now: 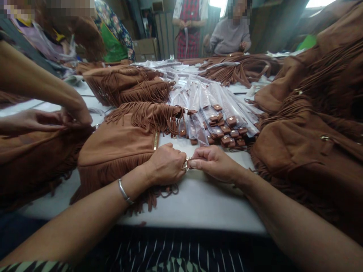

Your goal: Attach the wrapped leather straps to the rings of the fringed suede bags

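Note:
A brown fringed bag (119, 139) lies on the white table just left of centre, a gold zipper showing at its right end. My left hand (168, 164), closed, grips the bag's end beside a metal ring (185, 164). Pinched between thumb and fingers, my right hand (212, 162) holds a brown strap end (195, 159) at the same ring. The two hands nearly touch. Beyond them lie plastic-wrapped straps (210, 98) with brown ends (225, 130). How ring and strap join is partly hidden by the fingers.
Brown fringed bags are piled at the right (300, 143); another bag (124, 83) lies behind the held one. At the left, a co-worker's hands (65, 117) work on a bag (36, 158). More people stand across the white table (210, 204).

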`<action>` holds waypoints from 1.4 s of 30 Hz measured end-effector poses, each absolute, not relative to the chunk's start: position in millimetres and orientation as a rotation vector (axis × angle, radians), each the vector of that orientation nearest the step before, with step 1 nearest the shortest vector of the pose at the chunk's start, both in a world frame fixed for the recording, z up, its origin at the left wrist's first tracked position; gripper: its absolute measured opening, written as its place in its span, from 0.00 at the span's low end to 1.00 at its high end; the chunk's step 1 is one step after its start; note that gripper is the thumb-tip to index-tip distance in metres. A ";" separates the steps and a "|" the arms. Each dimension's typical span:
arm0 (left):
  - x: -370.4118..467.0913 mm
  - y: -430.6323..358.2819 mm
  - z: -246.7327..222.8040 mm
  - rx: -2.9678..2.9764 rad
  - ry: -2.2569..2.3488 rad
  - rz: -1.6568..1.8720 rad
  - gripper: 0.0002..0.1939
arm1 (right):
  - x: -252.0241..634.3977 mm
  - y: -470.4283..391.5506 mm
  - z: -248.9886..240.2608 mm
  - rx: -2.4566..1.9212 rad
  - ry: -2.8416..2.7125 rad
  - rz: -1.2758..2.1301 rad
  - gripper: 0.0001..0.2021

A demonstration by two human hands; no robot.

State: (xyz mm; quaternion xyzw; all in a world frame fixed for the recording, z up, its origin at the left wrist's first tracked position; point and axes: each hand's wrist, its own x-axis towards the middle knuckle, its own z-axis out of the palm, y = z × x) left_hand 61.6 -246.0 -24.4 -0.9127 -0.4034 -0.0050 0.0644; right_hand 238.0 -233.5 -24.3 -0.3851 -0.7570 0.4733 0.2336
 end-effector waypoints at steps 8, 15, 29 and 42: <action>74.4 -246.7 -33.6 -2.433 -1.506 -0.167 0.11 | 222.9 -234.3 -30.7 -1.436 -2.038 0.757 0.11; 74.2 -241.3 -37.8 -2.534 -1.375 -0.112 0.10 | 227.7 -220.9 -26.4 -1.425 -2.119 0.880 0.09; 69.5 -252.7 -14.5 -2.707 -1.324 -0.071 0.10 | 249.1 -213.9 -30.2 -1.014 -2.164 1.245 0.11; 72.2 -274.3 16.9 -2.980 -1.166 0.288 0.06 | 260.8 -242.0 -3.6 -0.806 -2.610 0.713 0.03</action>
